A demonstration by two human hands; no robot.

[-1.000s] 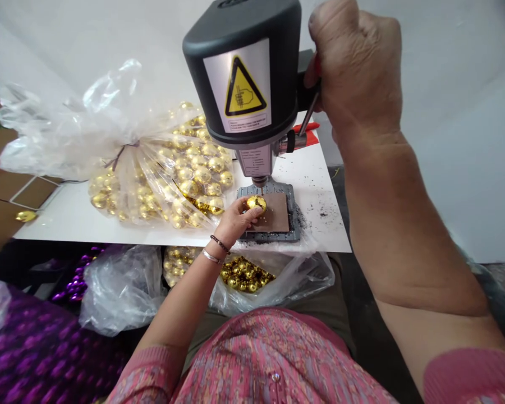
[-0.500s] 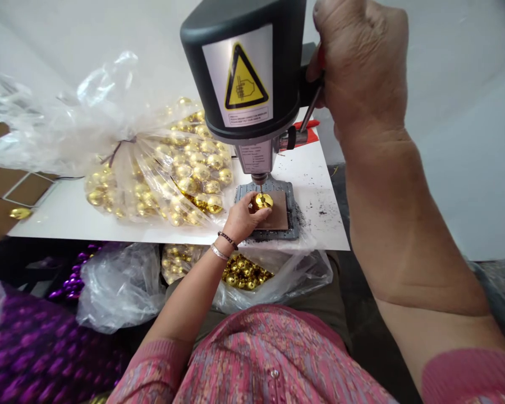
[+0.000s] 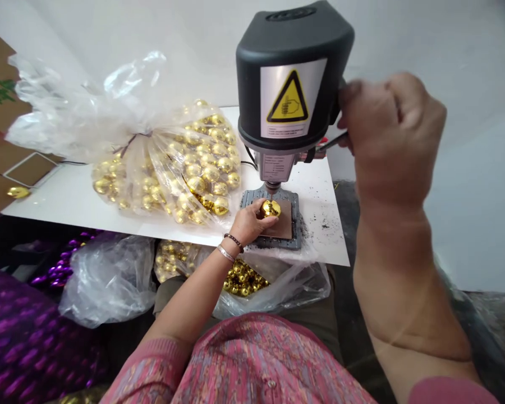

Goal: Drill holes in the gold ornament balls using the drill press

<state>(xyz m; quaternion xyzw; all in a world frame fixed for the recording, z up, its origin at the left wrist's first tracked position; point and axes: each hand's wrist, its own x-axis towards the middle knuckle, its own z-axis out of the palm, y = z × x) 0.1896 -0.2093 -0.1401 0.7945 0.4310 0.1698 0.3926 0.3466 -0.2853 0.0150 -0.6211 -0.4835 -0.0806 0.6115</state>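
Note:
A shiny gold ball [image 3: 270, 209] rests on a brown board [image 3: 284, 227] on the grey base of a drill press [image 3: 290, 95]. My left hand [image 3: 249, 223] holds the ball from the left between thumb and fingers. Just above the ball is the drill bit; whether they touch is too small to tell. To the right of the black motor cover, my right hand [image 3: 393, 126] is closed around the press's lever [image 3: 334, 141], somewhat blurred. Its fingertips are mostly hidden.
A tied clear bag of gold balls [image 3: 202, 168] lies on the white table [image 3: 76, 216]. Below the table edge sits an open bag of gold balls [image 3: 244, 279]. Purple balls [image 3: 33, 342] fill the lower left. A cardboard box [image 3: 0, 140] stands at the far left.
The view has shifted, so the press appears lower and further right. My right hand appears lower beside the motor cover, still on the lever. My left hand keeps its hold on the ball.

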